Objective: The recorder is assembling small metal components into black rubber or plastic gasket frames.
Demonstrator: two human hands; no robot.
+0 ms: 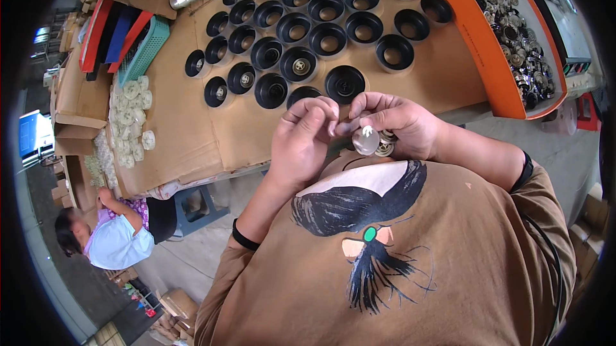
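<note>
My right hand (pixel 410 125) is closed around several small round metal parts (pixel 385 146) with a gold-and-silver look. At its thumb tip a clear, shiny disc (pixel 366 143) with a small white piece on top is held too. Close beside it, my left hand (pixel 300 137) has thumb and fingers pinched together, its fingertips near the right hand's; what they hold, if anything, is hidden. Just beyond both hands stands a black round cup (pixel 344 83) with a dark bottom. Nearby, another black cup (pixel 299 65) has a metal part seated in its middle.
Rows of black ring-shaped cups (pixel 328 39) cover the cardboard-topped table (pixel 186 134). An orange box (pixel 478 44) of metal parts stands at the right. White plastic pieces (pixel 128 118) and a green basket (pixel 144 48) lie left. Another person (pixel 119 237) sits at the lower left, near a blue stool (pixel 196 211).
</note>
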